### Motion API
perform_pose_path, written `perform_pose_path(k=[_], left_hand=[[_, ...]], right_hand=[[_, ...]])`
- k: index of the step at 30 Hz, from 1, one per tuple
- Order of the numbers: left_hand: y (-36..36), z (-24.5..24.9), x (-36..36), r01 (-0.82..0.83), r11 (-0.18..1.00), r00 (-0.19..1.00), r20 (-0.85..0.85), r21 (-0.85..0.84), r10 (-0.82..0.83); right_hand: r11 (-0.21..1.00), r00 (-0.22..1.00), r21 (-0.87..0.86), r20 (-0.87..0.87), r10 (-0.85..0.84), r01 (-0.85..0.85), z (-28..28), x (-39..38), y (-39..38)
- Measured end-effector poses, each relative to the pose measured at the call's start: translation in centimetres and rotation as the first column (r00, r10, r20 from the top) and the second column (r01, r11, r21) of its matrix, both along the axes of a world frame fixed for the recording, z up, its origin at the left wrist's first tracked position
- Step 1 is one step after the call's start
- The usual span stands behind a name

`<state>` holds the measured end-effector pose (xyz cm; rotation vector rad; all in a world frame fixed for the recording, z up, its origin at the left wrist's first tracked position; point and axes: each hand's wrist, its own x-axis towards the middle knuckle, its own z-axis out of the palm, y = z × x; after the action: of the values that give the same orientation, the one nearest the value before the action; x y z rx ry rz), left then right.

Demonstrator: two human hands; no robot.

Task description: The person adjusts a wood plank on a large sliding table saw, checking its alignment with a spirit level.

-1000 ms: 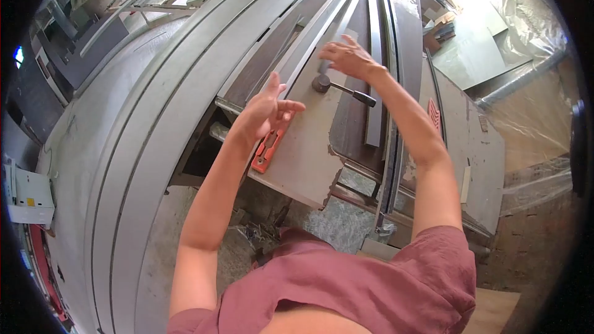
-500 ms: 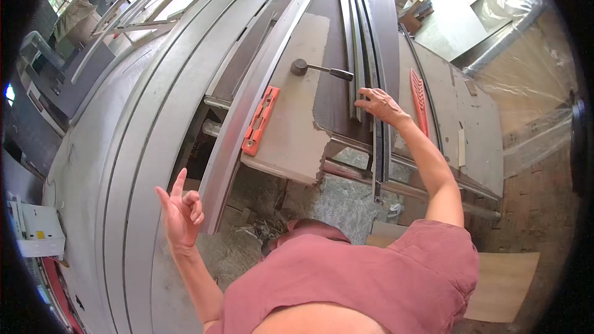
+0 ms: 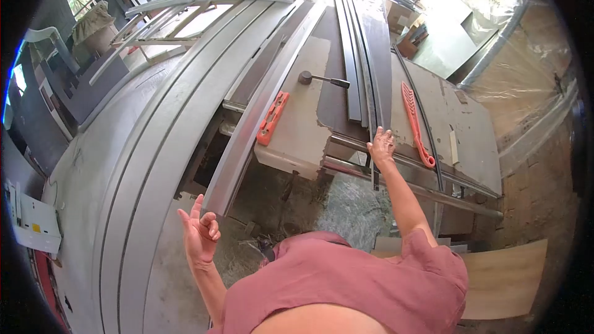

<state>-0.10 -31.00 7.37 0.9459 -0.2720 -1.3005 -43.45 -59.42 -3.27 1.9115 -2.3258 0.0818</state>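
Observation:
My left hand (image 3: 201, 238) is raised near the lower end of a long grey metal profile (image 3: 260, 111), fingers apart and nothing in it. My right hand (image 3: 382, 144) rests on the near part of long dark strips (image 3: 366, 68), with its fingers spread. Beside those strips lie shorter grey bars (image 3: 349, 68). A lever with a round knob (image 3: 305, 78) and black handle lies on the beige panel (image 3: 291, 130). Left of it, an orange level-like tool (image 3: 272, 119) sits along the panel's edge. An orange push stick (image 3: 416, 125) lies right of my right hand.
A long slotted grey metal table (image 3: 148, 167) fills the left side. Metal rails (image 3: 458, 201) run along the near edge at right. A wooden sheet (image 3: 504, 278) lies at lower right. Plastic sheeting (image 3: 532, 68) hangs at the right, and a white box (image 3: 37, 226) stands at far left.
My right hand has moved down toward me along the strips, away from the ends of the shorter bars, and its fingers have spread. The view has shifted somewhat.

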Motion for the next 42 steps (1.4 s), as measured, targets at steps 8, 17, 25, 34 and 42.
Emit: perform_pose_path(k=[8, 17, 25, 34, 42], left_hand=[[8.0, -0.5, 0.9, -0.083, 0.997, 0.996, 0.021, -0.010, 0.083], [16.8, -3.4, 2.5, -0.268, 0.962, 0.961, -0.051, 0.061, 0.271], [4.9, 1.7, -2.6, 0.207, 0.976, 0.955, 0.199, 0.072, -0.218], [-14.4, 6.4, 0.5, 0.725, 0.605, 0.450, 0.440, 0.329, -0.777], [-8.2, 6.4, -0.3, 0.277, 0.748, 0.223, 0.717, 0.603, -0.661]], right_hand=[[0.998, 0.985, -0.032, -0.164, -0.051, 0.046, -3.0, 0.9, -3.7], [0.962, 0.648, 0.205, 0.761, -0.040, -0.181, 4.4, -4.3, -6.5], [0.816, -0.592, -0.181, 0.773, -0.227, -0.549, 14.5, 10.5, 6.3], [0.538, -0.480, -0.019, 0.481, -0.734, -0.842, 11.5, 28.5, 22.1], [-0.093, -0.118, -0.131, 0.984, -0.135, -0.987, 12.5, 25.0, 17.3]])
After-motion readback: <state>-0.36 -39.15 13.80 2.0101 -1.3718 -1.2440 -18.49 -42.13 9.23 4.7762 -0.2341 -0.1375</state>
